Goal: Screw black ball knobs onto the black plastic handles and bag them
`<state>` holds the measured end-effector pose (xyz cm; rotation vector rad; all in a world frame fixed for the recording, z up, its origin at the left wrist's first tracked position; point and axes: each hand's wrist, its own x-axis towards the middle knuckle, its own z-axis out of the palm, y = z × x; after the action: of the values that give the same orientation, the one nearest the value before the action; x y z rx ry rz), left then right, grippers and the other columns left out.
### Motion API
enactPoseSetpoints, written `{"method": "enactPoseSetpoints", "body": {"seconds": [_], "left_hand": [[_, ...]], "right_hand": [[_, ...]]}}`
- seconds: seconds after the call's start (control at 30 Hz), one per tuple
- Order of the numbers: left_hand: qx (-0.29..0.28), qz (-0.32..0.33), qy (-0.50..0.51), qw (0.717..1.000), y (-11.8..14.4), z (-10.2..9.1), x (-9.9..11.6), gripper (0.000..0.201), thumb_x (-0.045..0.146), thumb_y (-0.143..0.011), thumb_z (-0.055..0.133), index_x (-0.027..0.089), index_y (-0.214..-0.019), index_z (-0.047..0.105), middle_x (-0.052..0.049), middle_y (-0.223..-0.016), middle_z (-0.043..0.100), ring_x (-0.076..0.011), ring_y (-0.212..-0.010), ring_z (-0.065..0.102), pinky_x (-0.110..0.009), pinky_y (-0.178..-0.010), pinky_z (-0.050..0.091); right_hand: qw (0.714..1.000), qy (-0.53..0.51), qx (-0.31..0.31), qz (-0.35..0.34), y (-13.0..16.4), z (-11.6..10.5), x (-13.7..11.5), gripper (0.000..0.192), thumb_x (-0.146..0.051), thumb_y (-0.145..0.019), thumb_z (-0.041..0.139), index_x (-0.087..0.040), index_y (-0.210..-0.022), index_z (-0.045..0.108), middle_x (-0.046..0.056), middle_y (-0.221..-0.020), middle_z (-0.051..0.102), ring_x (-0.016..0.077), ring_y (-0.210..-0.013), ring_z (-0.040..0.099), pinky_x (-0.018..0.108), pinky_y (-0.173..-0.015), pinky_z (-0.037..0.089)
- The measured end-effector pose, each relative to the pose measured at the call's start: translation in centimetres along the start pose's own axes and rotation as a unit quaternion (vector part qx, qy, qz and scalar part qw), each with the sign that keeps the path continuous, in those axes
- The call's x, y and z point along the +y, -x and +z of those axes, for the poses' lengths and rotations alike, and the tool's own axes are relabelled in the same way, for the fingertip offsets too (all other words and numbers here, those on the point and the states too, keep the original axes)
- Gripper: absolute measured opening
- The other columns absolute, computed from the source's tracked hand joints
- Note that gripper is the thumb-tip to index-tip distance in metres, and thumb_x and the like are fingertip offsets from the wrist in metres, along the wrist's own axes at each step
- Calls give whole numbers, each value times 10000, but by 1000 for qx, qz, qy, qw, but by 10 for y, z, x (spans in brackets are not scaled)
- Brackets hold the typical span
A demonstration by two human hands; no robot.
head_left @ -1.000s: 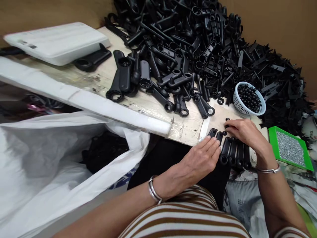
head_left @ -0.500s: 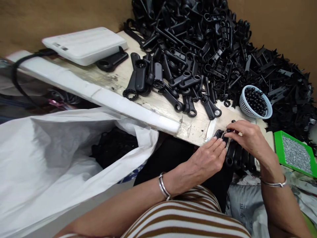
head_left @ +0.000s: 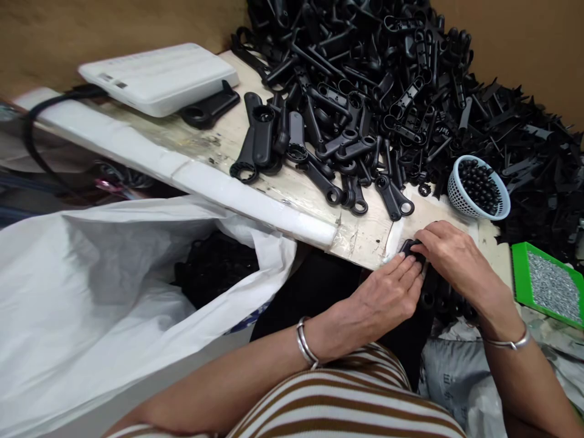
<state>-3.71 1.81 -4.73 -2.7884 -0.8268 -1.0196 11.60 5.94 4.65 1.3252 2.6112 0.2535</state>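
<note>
Wears a close-fitting top (head_left: 360,401), brown and white stripes across the front, brown bands edged by lighter ones. Shows a sliver of matching left sleeve (head_left: 146,431) at the bottom edge. Wears plain black cloth (head_left: 314,292) over the lap. Carries a silver-coloured bangle (head_left: 306,344) at the left wrist, seemingly doubled; at the right wrist, another slim silver-coloured band (head_left: 510,342), small thickened joint.

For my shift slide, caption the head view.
Left hand and right hand on black parts at the table edge, near a basket of black balls.

Workshop, heap of black parts (head_left: 360,91)
</note>
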Motion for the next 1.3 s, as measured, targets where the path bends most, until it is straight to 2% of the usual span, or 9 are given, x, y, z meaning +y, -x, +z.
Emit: {"method": "enactPoseSetpoints", "body": {"seconds": [0.3, 0.43, 0.53, 0.77, 0.87, 1.0, 1.13, 1.23, 1.3], "left_hand": [[-16, 5, 16, 1000, 0, -1, -2, 297, 98, -929, 494, 22, -1182, 631, -186, -1244, 672, -258, -1199, 631, -379, -1072, 448], [-35, 7, 29, 999, 0, -3, -3, 296, 108, -947, 484, 27, -1197, 620, -190, -1266, 659, -240, -1205, 629, -371, -1088, 438], [-44, 5, 31, 999, 0, -3, -2, 312, 111, -951, 473, 27, -1220, 607, -193, -1275, 652, -236, -1222, 618, -369, -1099, 430], [-49, -1, 41, 998, -1, -4, -2, 326, 117, -949, 460, 33, -1231, 600, -188, -1296, 641, -232, -1223, 615, -373, -1111, 421], [-53, -2, 37, 998, -1, -5, -2, 331, 119, -963, 434, 37, -1242, 593, -187, -1302, 637, -230, -1241, 602, -374, -1103, 425], [-62, -2, 29, 998, -1, -5, -2, 322, 116, -962, 449, 35, -1234, 601, -174, -1295, 644, -227, -1238, 600, -363, -1114, 408], [-61, -5, 34, 998, -2, -8, -2, 310, 83, -943, 461, 30, -1210, 609, -179, -1285, 647, -225, -1222, 608, -368, -1112, 407], [-64, 2, 38, 997, -2, -11, -3, 309, 62, -938, 455, 19, -1205, 605, -195, -1286, 642, -226, -1218, 612, -368, -1106, 410], [-57, 2, 37, 998, -2, -10, -3, 301, 65, -935, 463, 18, -1193, 612, -190, -1273, 650, -230, -1211, 615, -369, -1102, 415]], "right_hand": [[999, 40, -31, -1, -3, -8, -5, 125, -56, -877, 575, -173, -841, 550, 84, -861, 607, 221, -809, 568, 322, -648, 374], [998, 25, -48, -11, -2, -8, -2, 151, -29, -867, 558, -178, -844, 551, 77, -878, 602, 216, -810, 560, 321, -648, 364], [999, 33, -42, -8, -2, -7, -3, 182, 3, -842, 540, -178, -847, 558, 83, -879, 606, 220, -808, 553, 330, -661, 370], [990, 132, -18, -41, -1, -14, -19, 264, 25, -849, 410, -151, -951, 580, 140, -959, 606, 272, -891, 548, 370, -700, 398], [995, 89, -34, -24, -1, -16, -17, 249, 33, -839, 437, -157, -914, 579, 118, -939, 605, 255, -872, 559, 353, -690, 407], [998, -36, -59, -7, -1, -9, 0, 207, 9, -857, 496, -166, -893, 600, 83, -907, 608, 201, -825, 565, 304, -658, 406], [994, -92, -45, -30, -3, 2, 14, 198, -62, -913, 488, -169, -963, 647, 69, -879, 607, 174, -792, 570, 293, -654, 421], [994, -95, -41, -33, -3, 5, 16, 204, -85, -931, 478, -161, -974, 663, 73, -868, 613, 176, -789, 581, 298, -664, 440], [993, -115, -15, -29, -2, 7, 16, 204, -107, -939, 483, -161, -979, 675, 86, -908, 636, 183, -816, 600, 301, -683, 466]]}}
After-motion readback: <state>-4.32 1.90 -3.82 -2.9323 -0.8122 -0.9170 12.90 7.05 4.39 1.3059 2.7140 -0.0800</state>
